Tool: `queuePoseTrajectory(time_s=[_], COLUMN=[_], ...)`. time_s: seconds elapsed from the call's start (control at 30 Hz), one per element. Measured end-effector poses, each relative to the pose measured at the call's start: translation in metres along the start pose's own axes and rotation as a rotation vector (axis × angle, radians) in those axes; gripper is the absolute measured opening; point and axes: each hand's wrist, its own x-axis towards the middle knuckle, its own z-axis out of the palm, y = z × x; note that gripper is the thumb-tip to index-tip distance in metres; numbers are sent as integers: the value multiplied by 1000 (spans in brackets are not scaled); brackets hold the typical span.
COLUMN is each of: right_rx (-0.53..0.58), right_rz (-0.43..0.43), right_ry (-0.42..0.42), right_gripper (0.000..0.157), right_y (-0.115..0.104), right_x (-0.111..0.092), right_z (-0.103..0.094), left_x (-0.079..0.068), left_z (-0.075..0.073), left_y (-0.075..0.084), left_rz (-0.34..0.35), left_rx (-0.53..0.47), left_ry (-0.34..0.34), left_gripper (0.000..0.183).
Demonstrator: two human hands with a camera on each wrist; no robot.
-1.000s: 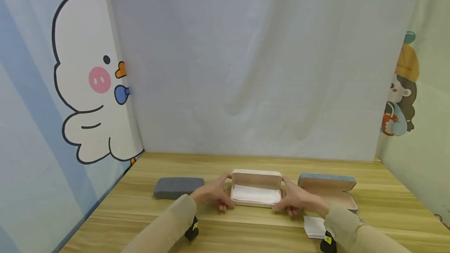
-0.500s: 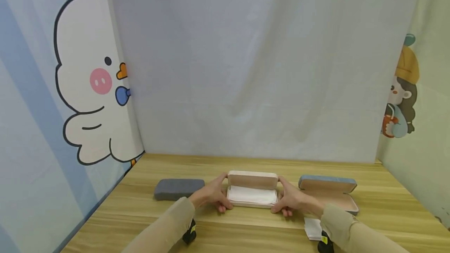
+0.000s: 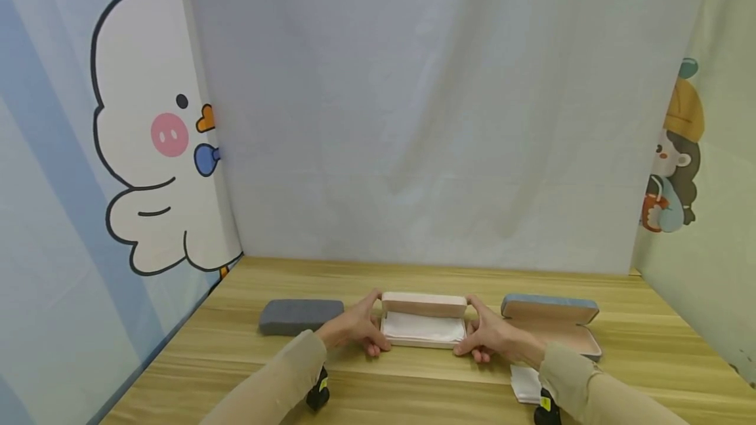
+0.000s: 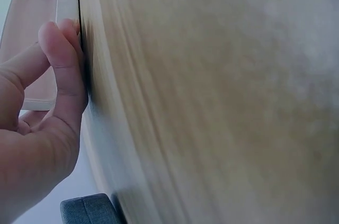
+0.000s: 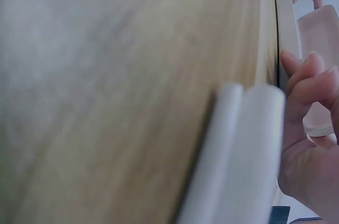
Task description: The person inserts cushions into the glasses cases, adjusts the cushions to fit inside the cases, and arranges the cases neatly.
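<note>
A cream-white glasses case [image 3: 424, 302] stands on the wooden table with its lid raised and leaning forward over the base. In the base lies a flat white cloth [image 3: 424, 328]. My left hand [image 3: 356, 325] grips the case's left end, thumb at the front corner and a finger up at the lid. At the other end my right hand [image 3: 491, 335] holds it the same way. The left wrist view shows the left hand [image 4: 50, 97] against the pale edge of the case, with the pinkish inner lid [image 4: 29, 33] behind it.
Left of my hands lies a closed grey glasses case [image 3: 301, 317]. On the right stands an opened blue case [image 3: 550, 303] with a pinkish lining. A folded white cloth [image 3: 524, 384] lies beside my right wrist. Curtains rise behind the table [image 3: 366, 399].
The white case's lid has tipped lower and forward over the base. The case and both hands shifted slightly left in view early on, then stayed in place.
</note>
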Motion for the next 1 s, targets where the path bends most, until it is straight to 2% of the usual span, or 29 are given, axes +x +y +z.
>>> queuePoseTrajectory(time_s=[0.3, 0.7, 1.0], right_rx=[-23, -31, -50], right_rz=[13, -35, -52], right_ry=[28, 20, 19], right_gripper=[79, 76, 85], right_y=[-1, 0, -2], right_x=[-2, -4, -5], right_z=[1, 4, 5], left_x=[-1, -3, -5], left_z=[0, 2, 1], left_y=[0, 1, 2], left_rz=[23, 28, 52], left_rx=[-13, 20, 55], left_ry=[-22, -8, -5], left_gripper=[71, 66, 68])
